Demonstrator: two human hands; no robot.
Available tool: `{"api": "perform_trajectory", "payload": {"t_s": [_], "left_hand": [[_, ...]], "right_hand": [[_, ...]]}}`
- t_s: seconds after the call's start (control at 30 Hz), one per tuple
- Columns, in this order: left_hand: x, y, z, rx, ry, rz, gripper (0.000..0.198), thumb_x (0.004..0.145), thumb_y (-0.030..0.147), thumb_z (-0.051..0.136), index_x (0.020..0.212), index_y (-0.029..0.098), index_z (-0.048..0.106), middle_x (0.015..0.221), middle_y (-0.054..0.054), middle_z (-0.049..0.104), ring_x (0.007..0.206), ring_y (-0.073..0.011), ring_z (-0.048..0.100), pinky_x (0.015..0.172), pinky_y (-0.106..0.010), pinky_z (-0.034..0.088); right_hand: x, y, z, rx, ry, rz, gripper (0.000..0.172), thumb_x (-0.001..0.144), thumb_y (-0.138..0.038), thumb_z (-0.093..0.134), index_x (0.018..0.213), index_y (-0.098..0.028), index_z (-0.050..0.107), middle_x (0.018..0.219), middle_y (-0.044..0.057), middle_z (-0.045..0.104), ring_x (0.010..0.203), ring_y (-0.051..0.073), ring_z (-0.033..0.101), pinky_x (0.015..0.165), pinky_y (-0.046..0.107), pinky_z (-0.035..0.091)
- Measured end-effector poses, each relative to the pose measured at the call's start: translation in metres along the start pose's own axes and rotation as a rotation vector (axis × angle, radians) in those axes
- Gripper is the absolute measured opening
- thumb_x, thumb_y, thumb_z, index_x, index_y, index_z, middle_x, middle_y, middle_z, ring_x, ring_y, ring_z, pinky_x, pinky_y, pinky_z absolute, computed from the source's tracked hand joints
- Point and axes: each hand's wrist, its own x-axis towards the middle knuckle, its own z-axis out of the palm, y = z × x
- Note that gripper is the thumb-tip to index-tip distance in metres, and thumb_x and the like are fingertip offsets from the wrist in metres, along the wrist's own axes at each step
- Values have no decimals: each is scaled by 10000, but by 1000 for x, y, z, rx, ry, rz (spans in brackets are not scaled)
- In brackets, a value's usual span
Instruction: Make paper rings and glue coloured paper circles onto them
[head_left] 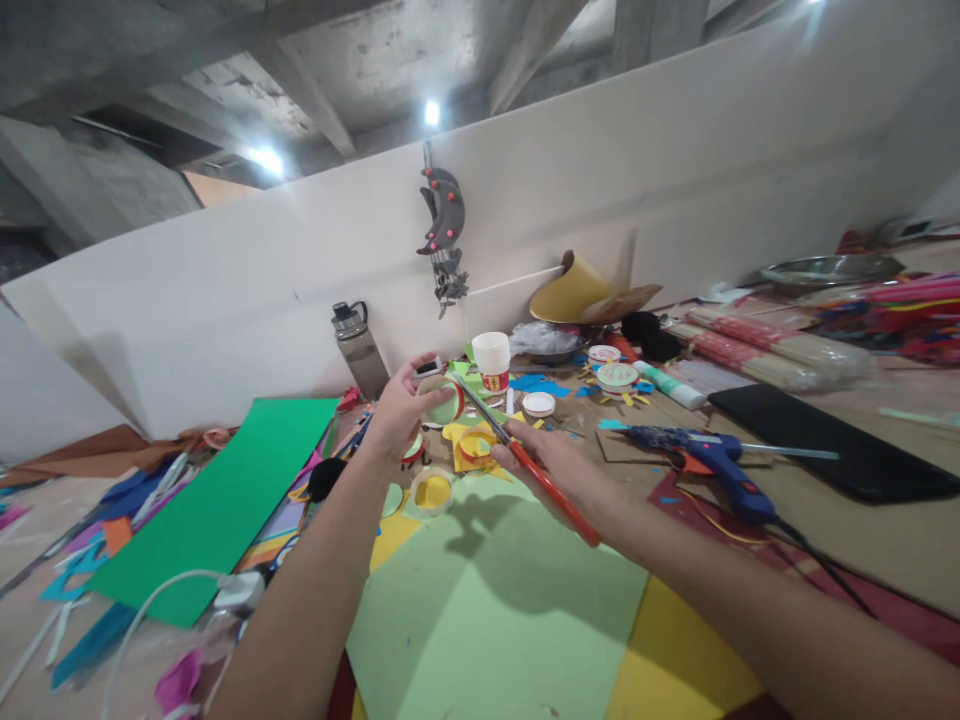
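You look to be at a trimming step: your left hand (401,408) has thumb and fingers pinched on the small round pale-green paper piece with a red-and-white rim (448,402), held above the middle of the counter (892,550), toward its far edge. Your right hand (564,466) is wrapped around the long metal scissors with red handles (538,472), the blades pointing up and away from you, right beside that rim (whether they are parted or touch the piece, I cannot tell). As I judge it, the next move calls for a steady left pinch, with the round piece turned to meet the blades and your left fingertips clear of their line. Below both hands, the large pale-green paper sheet (487,610) reaches toward the counter's near edge; the blue glue gun (724,462) lies off toward the right edge.
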Motion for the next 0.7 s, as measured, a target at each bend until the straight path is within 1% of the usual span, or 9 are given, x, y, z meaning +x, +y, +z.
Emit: {"api": "perform_trajectory", "payload": {"t_s": [0.13,0.27,0.43,0.57,0.7], "left_hand": [[1,0,0,-12,20,11,812,509,210,886,1244,161,546,824,-38,728,722,-165,680,716,-277,519],[2,-1,0,-31,27,12,816,511,209,886,1248,161,540,851,-45,726,749,-168,683,724,-275,519],[1,-3,1,-25,40,21,787,539,202,871,1250,163,535,895,-53,719,795,-172,682,705,-264,520],[0,-3,3,-60,58,14,762,544,194,863,1232,162,537,901,-41,715,765,-158,678,698,-259,515],[1,-2,3,-86,74,17,743,532,161,861,1205,159,547,862,-21,713,724,-139,668,690,-246,506]], "right_hand": [[0,-1,-1,8,-14,10,272,851,-481,520,815,-212,539,588,-46,487,532,115,407,492,233,288],[1,-1,1,19,-9,15,294,845,-492,522,751,-216,490,577,-52,451,531,108,380,491,229,282],[1,0,2,-2,17,5,311,839,-511,515,739,-217,493,571,-48,462,543,114,401,494,228,282],[1,-2,1,-9,7,10,315,834,-519,512,746,-217,499,553,-53,454,534,114,394,503,230,289],[1,-3,1,-37,1,0,323,834,-524,504,729,-219,493,553,-53,449,529,114,396,507,233,294]]}}
